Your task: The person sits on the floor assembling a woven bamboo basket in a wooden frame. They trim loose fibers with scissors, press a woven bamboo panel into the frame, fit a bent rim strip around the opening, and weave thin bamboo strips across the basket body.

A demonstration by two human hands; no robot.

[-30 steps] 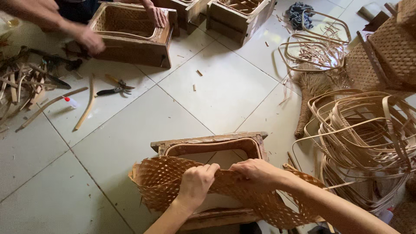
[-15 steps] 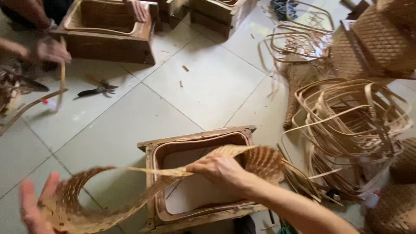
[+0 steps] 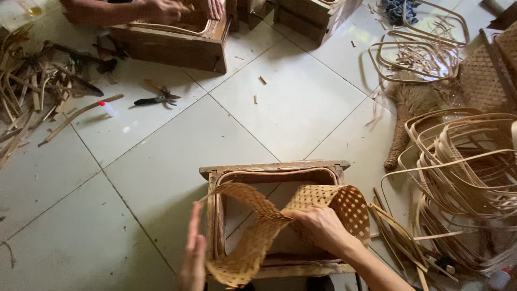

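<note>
A tan woven lattice mat (image 3: pixel 253 237) is curled over a wooden box frame (image 3: pixel 274 169) on the tiled floor. My right hand (image 3: pixel 320 226) grips the mat near its middle and presses it down inside the frame. My left hand (image 3: pixel 193 253) is flat and open, fingers together, edge-on against the outer left side of the curled mat, by the frame's left wall. The mat's right end (image 3: pixel 350 205) curls up inside the frame.
Another person's hands (image 3: pixel 177 8) work at a second wooden frame (image 3: pixel 177 46) at the top. Cutters (image 3: pixel 153 97) lie on the tiles. Bamboo scraps (image 3: pixel 32 91) pile at left; looped bamboo strips (image 3: pixel 468 161), a small broom (image 3: pixel 409 113) and woven panels (image 3: pixel 484 75) crowd the right.
The mat, stretched wide to the left half a second ago, is now folded into the frame. My left hand let go of its end and came in beside it. The view shifted.
</note>
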